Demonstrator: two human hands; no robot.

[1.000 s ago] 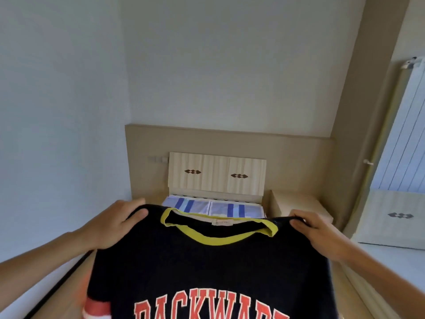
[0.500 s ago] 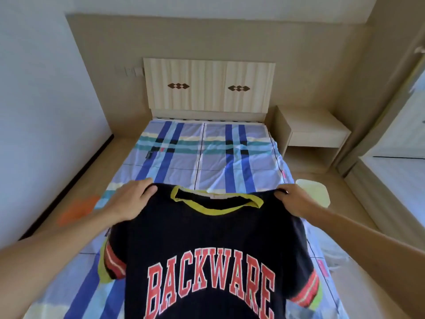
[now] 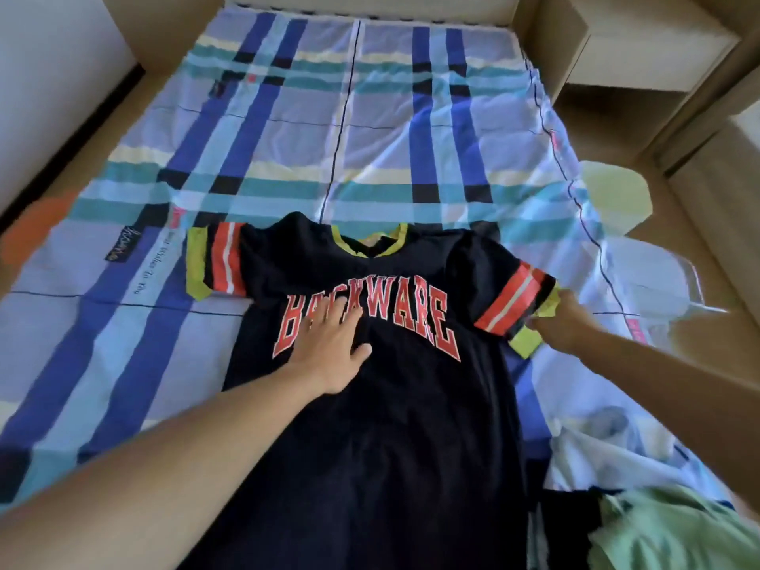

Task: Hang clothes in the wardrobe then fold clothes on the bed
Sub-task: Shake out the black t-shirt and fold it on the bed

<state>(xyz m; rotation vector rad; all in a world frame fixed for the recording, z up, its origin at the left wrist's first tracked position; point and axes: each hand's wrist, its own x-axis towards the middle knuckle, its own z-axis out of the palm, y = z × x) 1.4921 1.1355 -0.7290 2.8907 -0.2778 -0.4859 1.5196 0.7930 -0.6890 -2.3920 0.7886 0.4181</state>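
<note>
On the black T-shirt's (image 3: 390, 425) chest, the left hand (image 3: 329, 355) lay flat, fingers straight and spread over the red lettering. The right hand (image 3: 565, 322) pinched the yellow sleeve cuff (image 3: 524, 345) near the bed's (image 3: 288, 137) right edge. The shirt lay face up mid-bed, with a green garment (image 3: 666, 532) at the near right corner.

Red block letters across the chest of the black T-shirt (image 3: 390, 425) read "BACKWARE", with my left hand (image 3: 329, 351) covering part of them. Small script on the plaid bedsheet (image 3: 279, 129) ends "To You".
</note>
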